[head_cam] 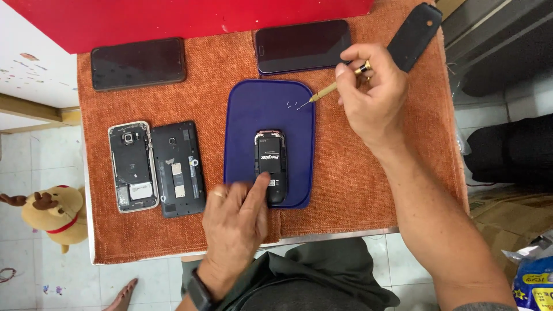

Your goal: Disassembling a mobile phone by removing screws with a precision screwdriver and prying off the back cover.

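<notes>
A small black phone (pixel 271 164) with its back cover off and its battery showing lies on a dark blue mat (pixel 259 109). My left hand (pixel 233 222) rests at the mat's near edge, with its index finger pressed on the phone's lower end. My right hand (pixel 371 92) grips a thin brass-coloured screwdriver (pixel 325 90), whose tip points at a few tiny screws (pixel 292 105) lying on the mat's upper right part.
An orange cloth (pixel 345 184) covers the small table. Two opened phones (pixel 155 167) lie at left, and two dark-screened phones (pixel 138 62) (pixel 302 46) lie at the back. A black cover (pixel 415 35) sits at back right. A red board (pixel 173 20) runs along the far edge.
</notes>
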